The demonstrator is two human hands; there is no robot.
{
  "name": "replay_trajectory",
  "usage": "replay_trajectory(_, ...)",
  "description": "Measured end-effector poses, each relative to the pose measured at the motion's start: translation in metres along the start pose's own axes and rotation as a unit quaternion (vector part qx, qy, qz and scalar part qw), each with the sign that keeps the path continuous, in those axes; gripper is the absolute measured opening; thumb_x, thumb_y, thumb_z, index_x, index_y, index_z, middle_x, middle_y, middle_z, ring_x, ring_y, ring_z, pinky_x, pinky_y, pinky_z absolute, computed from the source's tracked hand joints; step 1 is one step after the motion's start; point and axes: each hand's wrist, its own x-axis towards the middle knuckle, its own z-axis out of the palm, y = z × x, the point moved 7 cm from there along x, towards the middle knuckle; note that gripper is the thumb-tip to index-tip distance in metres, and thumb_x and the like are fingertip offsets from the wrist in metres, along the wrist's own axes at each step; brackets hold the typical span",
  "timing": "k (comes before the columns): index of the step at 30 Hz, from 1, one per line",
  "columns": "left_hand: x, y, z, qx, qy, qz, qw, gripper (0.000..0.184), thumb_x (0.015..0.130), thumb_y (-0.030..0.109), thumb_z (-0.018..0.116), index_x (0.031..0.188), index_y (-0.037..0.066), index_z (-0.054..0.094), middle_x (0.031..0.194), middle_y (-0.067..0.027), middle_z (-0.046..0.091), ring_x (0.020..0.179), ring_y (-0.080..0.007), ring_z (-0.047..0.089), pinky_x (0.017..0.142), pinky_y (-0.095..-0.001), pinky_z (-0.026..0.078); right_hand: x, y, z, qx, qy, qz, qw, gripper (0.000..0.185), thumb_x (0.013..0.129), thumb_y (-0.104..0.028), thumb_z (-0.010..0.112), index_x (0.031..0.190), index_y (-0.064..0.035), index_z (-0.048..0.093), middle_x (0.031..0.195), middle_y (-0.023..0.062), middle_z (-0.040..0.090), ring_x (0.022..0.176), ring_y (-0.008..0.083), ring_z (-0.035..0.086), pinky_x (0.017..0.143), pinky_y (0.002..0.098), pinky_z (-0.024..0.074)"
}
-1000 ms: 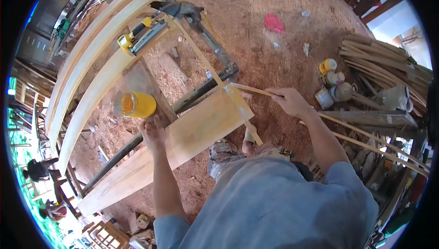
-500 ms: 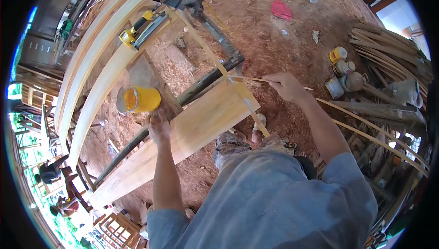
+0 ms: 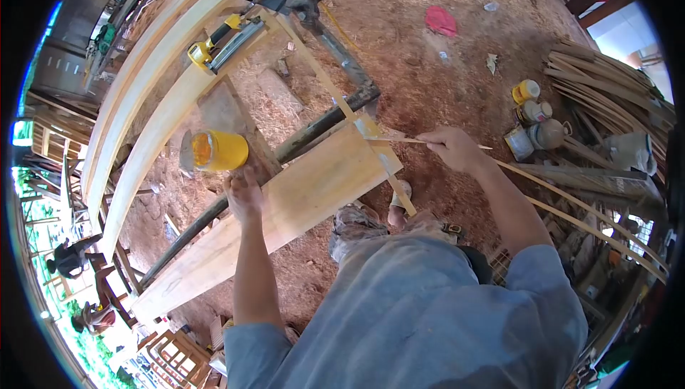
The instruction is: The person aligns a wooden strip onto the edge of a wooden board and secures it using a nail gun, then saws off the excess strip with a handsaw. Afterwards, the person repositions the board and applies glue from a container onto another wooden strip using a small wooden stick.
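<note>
My right hand (image 3: pixel 453 148) is closed round a thin wooden stick (image 3: pixel 403 140). The stick's far end meets the end of a wide wooden board (image 3: pixel 314 182), where a narrow crosswise strip (image 3: pixel 385 157) carries whitish smears. At the board's far long edge my left hand (image 3: pixel 244 193) is closed, fingers curled over the edge and partly hidden. Just beyond that hand is a yellow pot (image 3: pixel 228 150) with orange showing inside its mouth. Its grey side piece (image 3: pixel 187 153) cannot be made out clearly.
A yellow-black nail gun (image 3: pixel 203 52) rests on curved boards (image 3: pixel 153 121) at left. A handsaw (image 3: pixel 289 2) lies at the frame's far end. Cans (image 3: pixel 526 91) and bundled strips (image 3: pixel 606 89) are at right. Two people (image 3: pixel 71 257) are at far left. A pink scrap (image 3: pixel 441 21) lies on the floor.
The stick's tip has shifted slightly down along the board's end, and my right hand has moved a little down and right. My left hand stays at the edge. The view has shifted slightly.
</note>
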Motion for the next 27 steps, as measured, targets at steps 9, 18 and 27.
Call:
replay_trajectory(9, -0.001, -0.003, 0.001, -0.022, 0.026, -0.014, 0.999, 0.065, 0.094, 0.059, 0.052, 0.106, -0.002, 0.068, 0.142, -0.0157, 0.052, 0.119, -0.0376, 0.059, 0.098, -0.0458, 0.048, -0.049, 0.010, -0.002, -0.021, -0.044, -0.001, 0.999, 0.030, 0.094, -0.014, 0.062, 0.122, -0.0142, 0.071, 0.098, 0.0153, 0.067, 0.095, 0.0337, 0.063, 0.086, 0.0417, 0.0497)
replay_trajectory(18, -0.001, -0.005, 0.002, -0.059, 0.039, -0.003, 0.997, 0.068, 0.094, 0.061, 0.051, 0.111, -0.003, 0.066, 0.128, -0.0192, 0.060, 0.115, -0.0369, 0.061, 0.097, -0.0456, 0.048, -0.090, 0.017, -0.006, 0.153, -0.140, 0.166, 0.964, 0.030, 0.098, -0.012, 0.056, 0.124, -0.0044, 0.068, 0.086, 0.0040, 0.067, 0.076, 0.0136, 0.061, 0.072, 0.0308, 0.0509)
replay_trajectory(27, -0.013, -0.039, -0.023, -0.036, -0.066, -0.072, 0.995, 0.079, 0.087, 0.072, 0.053, 0.133, 0.008, 0.051, 0.112, -0.0198, 0.070, 0.111, -0.0366, 0.065, 0.093, -0.0455, 0.050, -0.072, -0.027, 0.008, 0.226, -0.147, 0.143, 0.952, 0.035, 0.097, -0.014, 0.056, 0.129, -0.0003, 0.064, 0.083, 0.0011, 0.065, 0.071, 0.0072, 0.056, 0.065, 0.0235, 0.0455)
